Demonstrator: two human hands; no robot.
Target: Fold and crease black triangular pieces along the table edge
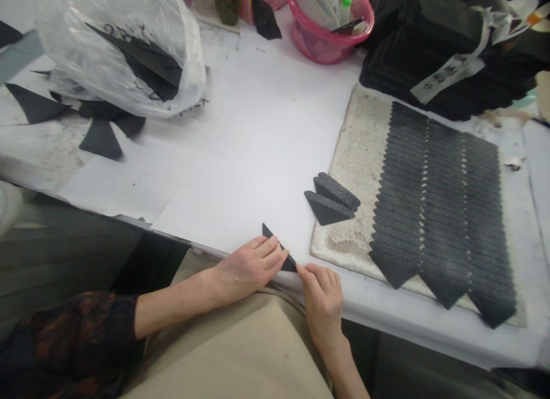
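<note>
At the near edge of the white paper [258, 153], I list: one dark pointed piece [289, 265]; my left hand [249, 267], fingers laid over it, grip uncertain to me; my right hand [321, 293], thumb and forefinger pinching its lower end; nearby, loose dark pieces [330, 209] straddling the edge of a pale board [356, 153], which bears three overlapped columns [442, 204].
</note>
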